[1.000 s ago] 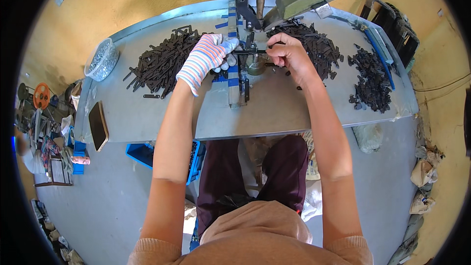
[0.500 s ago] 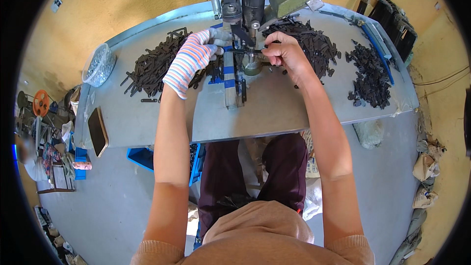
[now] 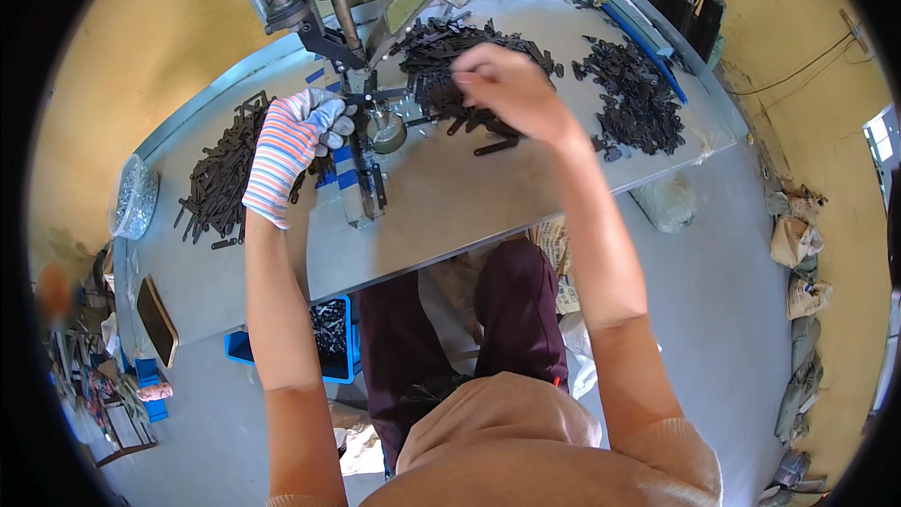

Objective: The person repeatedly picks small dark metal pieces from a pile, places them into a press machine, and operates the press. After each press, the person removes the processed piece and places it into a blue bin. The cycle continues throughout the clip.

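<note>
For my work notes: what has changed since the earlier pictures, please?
The bare right hand has let go of the dark strip at the machine and moved right, over a dark pile. The gloved left hand and the strip stay at the machine.

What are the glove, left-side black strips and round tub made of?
Glove: likely knit fabric, striped, soft folds. Black strips: dull and dark; coated metal or plastic, can't tell. Tub: probably plastic, pale translucent-looking wall.

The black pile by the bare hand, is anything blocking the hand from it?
Nothing visible does. The right hand appears right over the pile, but blur hides whether its fingers touch it.
</note>
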### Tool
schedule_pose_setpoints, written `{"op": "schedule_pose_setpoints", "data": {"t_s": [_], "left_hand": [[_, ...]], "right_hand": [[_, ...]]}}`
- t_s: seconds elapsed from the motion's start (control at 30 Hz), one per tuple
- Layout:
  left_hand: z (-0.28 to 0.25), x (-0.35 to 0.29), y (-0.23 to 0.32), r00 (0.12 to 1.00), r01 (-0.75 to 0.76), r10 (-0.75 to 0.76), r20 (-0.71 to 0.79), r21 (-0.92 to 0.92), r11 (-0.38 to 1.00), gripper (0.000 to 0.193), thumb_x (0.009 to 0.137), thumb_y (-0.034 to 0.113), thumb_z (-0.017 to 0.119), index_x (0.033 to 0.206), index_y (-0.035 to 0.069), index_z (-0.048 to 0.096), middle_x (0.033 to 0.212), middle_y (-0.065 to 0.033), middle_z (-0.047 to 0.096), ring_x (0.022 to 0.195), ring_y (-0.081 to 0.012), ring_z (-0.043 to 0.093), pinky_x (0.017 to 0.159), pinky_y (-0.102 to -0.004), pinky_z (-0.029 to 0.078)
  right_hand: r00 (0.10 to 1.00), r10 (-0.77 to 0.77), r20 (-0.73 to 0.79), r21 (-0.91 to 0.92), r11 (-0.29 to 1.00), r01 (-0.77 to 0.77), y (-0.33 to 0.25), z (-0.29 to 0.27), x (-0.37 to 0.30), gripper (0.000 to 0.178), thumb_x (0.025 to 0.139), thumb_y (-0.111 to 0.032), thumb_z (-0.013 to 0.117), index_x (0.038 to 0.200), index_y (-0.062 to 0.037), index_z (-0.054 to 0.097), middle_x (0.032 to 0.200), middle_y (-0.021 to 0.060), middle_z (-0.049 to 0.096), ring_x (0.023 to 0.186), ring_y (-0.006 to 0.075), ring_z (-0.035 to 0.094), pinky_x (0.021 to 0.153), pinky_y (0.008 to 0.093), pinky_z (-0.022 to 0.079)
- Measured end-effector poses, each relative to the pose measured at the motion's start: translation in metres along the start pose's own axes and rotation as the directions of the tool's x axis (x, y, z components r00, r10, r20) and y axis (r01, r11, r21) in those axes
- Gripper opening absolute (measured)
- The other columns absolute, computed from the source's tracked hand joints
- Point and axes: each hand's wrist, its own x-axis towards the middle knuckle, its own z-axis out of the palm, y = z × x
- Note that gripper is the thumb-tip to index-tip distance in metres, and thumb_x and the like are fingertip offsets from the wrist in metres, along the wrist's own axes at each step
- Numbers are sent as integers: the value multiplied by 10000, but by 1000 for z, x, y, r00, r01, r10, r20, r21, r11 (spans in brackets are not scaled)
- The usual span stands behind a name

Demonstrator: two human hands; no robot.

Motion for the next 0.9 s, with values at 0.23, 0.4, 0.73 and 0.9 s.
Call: {"op": "schedule_pose_setpoints", "data": {"t_s": [0.23, 0.4, 0.73, 0.9], "left_hand": [[-2, -3, 3, 1000, 6, -5, 13, -66, 998, 206, 846, 228, 545, 781, 45, 612, 599, 13, 567, 490, -38, 485, 428, -170, 355], [-4, -5, 3, 1000, -12, 14, 16, -130, 991, 219, 830, 255, 566, 796, 44, 614, 587, 25, 558, 485, -36, 493, 419, -164, 340], [-21, -3, -7, 995, 75, -55, 77, -283, 956, 203, 796, 240, 607, 740, 46, 628, 561, 6, 556, 459, -60, 491, 408, -187, 339], [-30, -1, -12, 991, 119, -93, 95, -334, 935, 218, 814, 200, 576, 800, -9, 638, 631, -42, 601, 464, -76, 500, 399, -184, 361]], "right_hand": [[909, 76, -409, -811, 427, -401, 21, -90, -71, 146, 733, -155, 595, 845, -61, 584, 804, 147, 594, 787, 332, 575, 696, 392, 457], [896, 128, -424, -741, 520, -425, 42, -93, -70, 62, 703, -58, 551, 741, -37, 596, 867, 152, 559, 880, 336, 543, 730, 406, 460], [944, 296, 148, 645, 694, -319, -8, 0, -15, 130, 832, -53, 542, 957, -18, 550, 816, 56, 586, 753, 141, 575, 704, 273, 484], [913, 213, 348, 707, 580, -405, -4, 55, 16, 88, 818, -51, 580, 897, -27, 550, 798, 23, 559, 733, 130, 559, 686, 247, 472]]}}
